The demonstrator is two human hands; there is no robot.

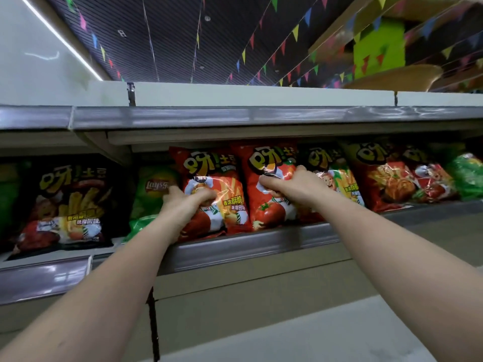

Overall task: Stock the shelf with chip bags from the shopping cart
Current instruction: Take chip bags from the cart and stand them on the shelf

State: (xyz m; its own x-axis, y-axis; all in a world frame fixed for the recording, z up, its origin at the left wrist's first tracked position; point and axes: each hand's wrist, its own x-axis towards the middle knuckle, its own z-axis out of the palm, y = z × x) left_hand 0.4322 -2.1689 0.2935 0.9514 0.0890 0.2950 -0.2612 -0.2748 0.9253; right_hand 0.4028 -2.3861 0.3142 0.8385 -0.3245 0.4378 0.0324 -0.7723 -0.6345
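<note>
Nearest: two bare forearms reaching up and forward from the lower corners toward the shelf.

Shelf (pixel 261 246): grey metal front rail with a shiny price strip; the bags stand just behind it. A second, upper shelf (pixel 235 118) runs across directly above the bags.

Left hand (pixel 187 202): fingers curled round the left edge and front of a red chip bag (pixel 224 194), grasping it at mid-height. The bag stands upright on the shelf, its bottom edge at the rail.

Right hand (pixel 287 185): fingers and thumb pinched into the front of a second red chip bag (pixel 264 205), gripping the wrinkled foil near its upper half. This bag stands upright, touching the first bag on its right side.

Neighbours on the same shelf, left to right:
- black chip bag (pixel 68 202), upright, well to the left of the hands;
- green chip bag (pixel 151 194), just beside the left hand, partly behind the first red bag;
- further red and dark bags (pixel 386 178) in a row to the right of the right hand, leaning slightly;
- green bag (pixel 467 176) at the far right edge, blurred.

Farthest: dark slatted ceiling (pixel 170 35) with strings of small coloured flags (pixel 295 32), and a bright light strip (pixel 60 40) at upper left.
</note>
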